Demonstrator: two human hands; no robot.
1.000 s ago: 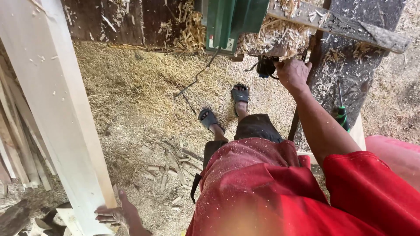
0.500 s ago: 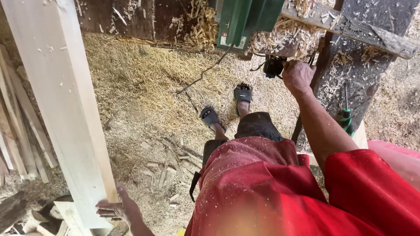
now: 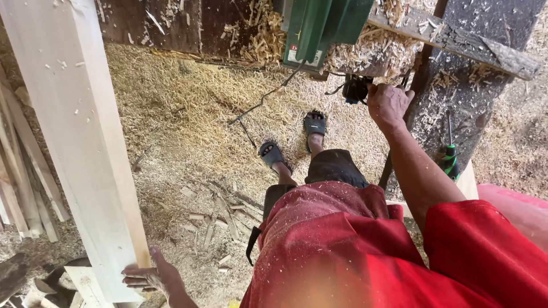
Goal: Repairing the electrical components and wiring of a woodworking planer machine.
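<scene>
A long pale planed wooden plank [image 3: 80,142] runs from the top left down to the lower left. My left hand [image 3: 149,276] rests with spread fingers against its near end. My right hand [image 3: 387,104] reaches forward and is closed on a small black knob or handle [image 3: 356,89] under the green machine [image 3: 325,28]. Wood shavings cover the machine's table. My red shirt, dark shorts and two sandalled feet [image 3: 292,142] fill the middle.
The floor [image 3: 188,131] is thick with sawdust and wood scraps. More thin planks [image 3: 23,171] lean at the far left. A green-handled screwdriver [image 3: 450,157] stands by a dark wooden post [image 3: 456,85] on the right. A black cable [image 3: 262,100] trails over the floor.
My left hand has come further into view at the plank's near end. The view has shifted slightly; my right hand stays at the black knob.
</scene>
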